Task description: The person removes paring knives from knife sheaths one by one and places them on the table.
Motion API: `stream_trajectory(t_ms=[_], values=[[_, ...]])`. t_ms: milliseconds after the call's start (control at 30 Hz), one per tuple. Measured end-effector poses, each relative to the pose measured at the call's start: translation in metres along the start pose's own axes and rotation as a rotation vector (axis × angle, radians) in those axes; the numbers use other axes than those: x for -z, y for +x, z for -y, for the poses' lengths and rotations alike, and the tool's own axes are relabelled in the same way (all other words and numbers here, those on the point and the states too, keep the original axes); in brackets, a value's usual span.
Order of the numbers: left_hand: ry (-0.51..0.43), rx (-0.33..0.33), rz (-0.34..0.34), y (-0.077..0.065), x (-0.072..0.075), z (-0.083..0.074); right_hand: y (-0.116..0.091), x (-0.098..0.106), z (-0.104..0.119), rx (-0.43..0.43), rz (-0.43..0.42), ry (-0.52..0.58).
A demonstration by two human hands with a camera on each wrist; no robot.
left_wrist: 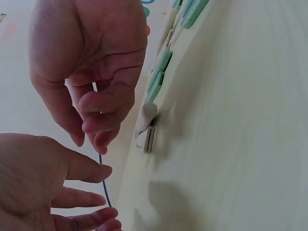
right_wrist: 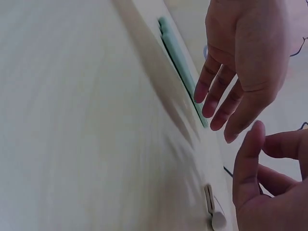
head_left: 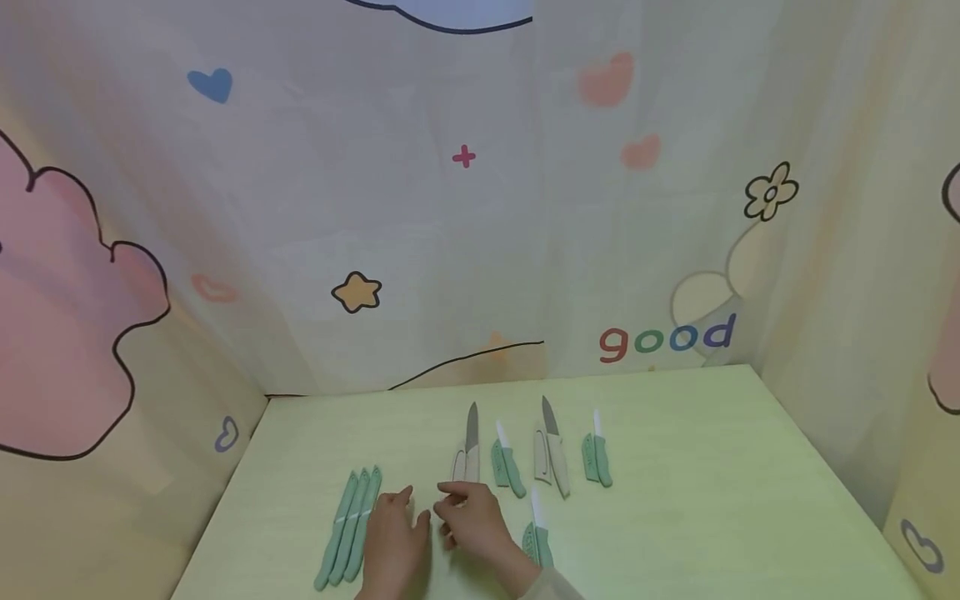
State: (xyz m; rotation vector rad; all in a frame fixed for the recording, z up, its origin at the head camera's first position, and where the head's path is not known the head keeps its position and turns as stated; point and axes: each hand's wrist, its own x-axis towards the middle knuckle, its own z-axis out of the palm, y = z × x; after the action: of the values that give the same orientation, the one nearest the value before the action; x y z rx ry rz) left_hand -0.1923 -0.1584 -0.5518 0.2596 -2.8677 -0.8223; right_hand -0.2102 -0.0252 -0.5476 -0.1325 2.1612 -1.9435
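Note:
Both hands hover close together over the front of the table, holding nothing. My left hand [head_left: 392, 542] has its fingers extended, and its thumb points toward the other hand. The fingers of my right hand [head_left: 480, 523] hang loosely curled. Just left of the left hand lie three sheathed green knives [head_left: 348, 525] side by side. Directly beyond the right hand is a beige-handled knife [head_left: 472, 433] with a dark blade, its beige sheath [head_left: 459, 465] beside it. A green-handled knife [head_left: 543, 542] with a white blade lies right of the right wrist, next to its green sheath [head_left: 529, 542].
Farther right lie another green-handled knife [head_left: 512, 471] with its sheath [head_left: 499, 462], a second beige-handled knife [head_left: 558, 467] with its sheath [head_left: 541, 458], and a third green-handled knife [head_left: 602, 462] with its sheath [head_left: 590, 458]. A printed curtain [head_left: 420, 208] encloses the pale table [head_left: 712, 500].

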Motion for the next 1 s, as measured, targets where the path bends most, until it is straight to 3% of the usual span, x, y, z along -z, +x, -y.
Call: stream_trajectory(t_ms=[400, 767, 1000], values=[[0.158, 0.102, 0.018, -0.022, 0.024, 0.030, -0.012, -0.032, -0.006, -0.110, 0.153, 0.252], [0.227, 0.156, 0.143, -0.027, 0.028, 0.033, -0.015, -0.046, 0.001, -0.184, 0.214, 0.275], [0.177, 0.190, 0.106, -0.031, 0.026, 0.032, -0.010, -0.052, -0.004, -0.263, 0.250, 0.289]])
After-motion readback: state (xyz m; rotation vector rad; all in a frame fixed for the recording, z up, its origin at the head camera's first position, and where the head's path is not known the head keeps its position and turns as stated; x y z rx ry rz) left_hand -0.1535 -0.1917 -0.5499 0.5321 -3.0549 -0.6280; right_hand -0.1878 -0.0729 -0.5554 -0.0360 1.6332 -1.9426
